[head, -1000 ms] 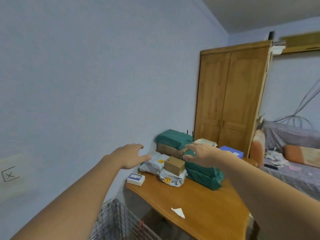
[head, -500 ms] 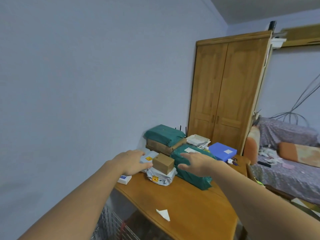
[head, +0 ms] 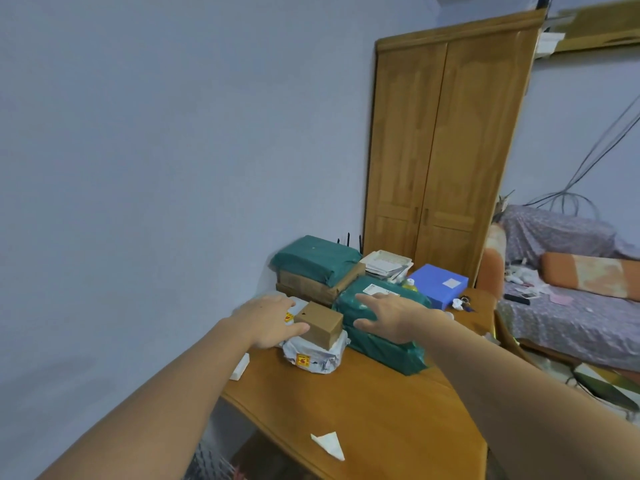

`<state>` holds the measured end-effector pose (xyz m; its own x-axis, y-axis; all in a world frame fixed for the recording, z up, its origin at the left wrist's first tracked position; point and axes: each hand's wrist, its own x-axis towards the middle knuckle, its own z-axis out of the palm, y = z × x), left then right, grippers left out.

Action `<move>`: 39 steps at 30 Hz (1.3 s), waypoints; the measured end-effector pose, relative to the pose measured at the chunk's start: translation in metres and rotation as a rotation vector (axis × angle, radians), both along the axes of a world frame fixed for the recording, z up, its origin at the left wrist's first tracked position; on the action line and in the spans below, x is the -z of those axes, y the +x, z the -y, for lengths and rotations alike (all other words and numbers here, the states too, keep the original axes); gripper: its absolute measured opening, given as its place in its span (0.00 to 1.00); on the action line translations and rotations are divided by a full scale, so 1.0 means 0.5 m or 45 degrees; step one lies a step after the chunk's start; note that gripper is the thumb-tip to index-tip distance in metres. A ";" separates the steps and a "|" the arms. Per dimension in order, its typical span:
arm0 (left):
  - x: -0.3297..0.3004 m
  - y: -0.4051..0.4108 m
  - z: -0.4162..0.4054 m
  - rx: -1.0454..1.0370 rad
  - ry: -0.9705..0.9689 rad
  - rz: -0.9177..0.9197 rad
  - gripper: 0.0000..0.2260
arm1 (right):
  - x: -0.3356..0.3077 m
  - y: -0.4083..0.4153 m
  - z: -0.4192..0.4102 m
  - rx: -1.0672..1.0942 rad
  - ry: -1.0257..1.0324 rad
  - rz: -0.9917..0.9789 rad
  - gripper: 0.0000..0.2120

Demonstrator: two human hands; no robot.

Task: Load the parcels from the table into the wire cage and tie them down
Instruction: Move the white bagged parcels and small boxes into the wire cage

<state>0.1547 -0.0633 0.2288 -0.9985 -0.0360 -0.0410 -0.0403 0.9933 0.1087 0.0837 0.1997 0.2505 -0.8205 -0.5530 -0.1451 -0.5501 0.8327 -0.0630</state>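
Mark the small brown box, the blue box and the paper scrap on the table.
small brown box [head: 320, 323]: head view, middle of its top face.
blue box [head: 437, 285]: head view, middle of its lid.
paper scrap [head: 329, 444]: head view, middle of the white triangle.

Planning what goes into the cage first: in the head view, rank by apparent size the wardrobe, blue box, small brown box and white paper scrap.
1. wardrobe
2. blue box
3. small brown box
4. white paper scrap; it lies nearer the camera, so it is unsure.
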 end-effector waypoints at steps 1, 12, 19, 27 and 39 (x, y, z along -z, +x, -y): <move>0.010 -0.019 0.007 0.000 0.017 0.008 0.35 | 0.007 -0.015 0.001 0.005 0.008 0.003 0.35; 0.147 -0.200 0.027 -0.073 0.132 0.191 0.36 | 0.140 -0.201 -0.015 -0.020 0.172 0.165 0.35; 0.210 -0.321 0.009 -0.122 0.133 0.248 0.41 | 0.174 -0.359 -0.019 -0.157 0.217 0.130 0.34; 0.276 -0.411 -0.010 -0.134 0.140 0.230 0.34 | 0.241 -0.479 0.005 -0.248 0.142 0.230 0.33; 0.391 -0.575 0.047 -0.333 0.212 0.308 0.32 | 0.409 -0.574 0.074 0.080 0.011 0.477 0.32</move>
